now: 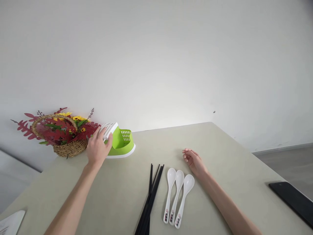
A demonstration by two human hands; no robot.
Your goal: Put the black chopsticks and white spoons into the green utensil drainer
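Observation:
My left hand point(98, 145) is closed round the white slotted top of a green plastic utensil holder point(122, 150), thumb on the near right side and fingers over the top. The holder has a white base and a low basket with a grid of holes at its right. My right hand point(194, 161) rests on the table with its fingers loosely curled in and nothing visible in them. Just left of it lie three white spoons point(179, 178), bowls pointing away and printed handles towards me. A loose bundle of black chopsticks point(153, 195) lies to the left of the spoons.
A wicker basket point(70, 148) of red leaves and yellow flowers stands at the back left, close to my left hand. A black phone point(290, 199) lies at the right table edge. Part of a white object point(12, 222) shows at the lower left. A wall point(161, 65) borders the table's back.

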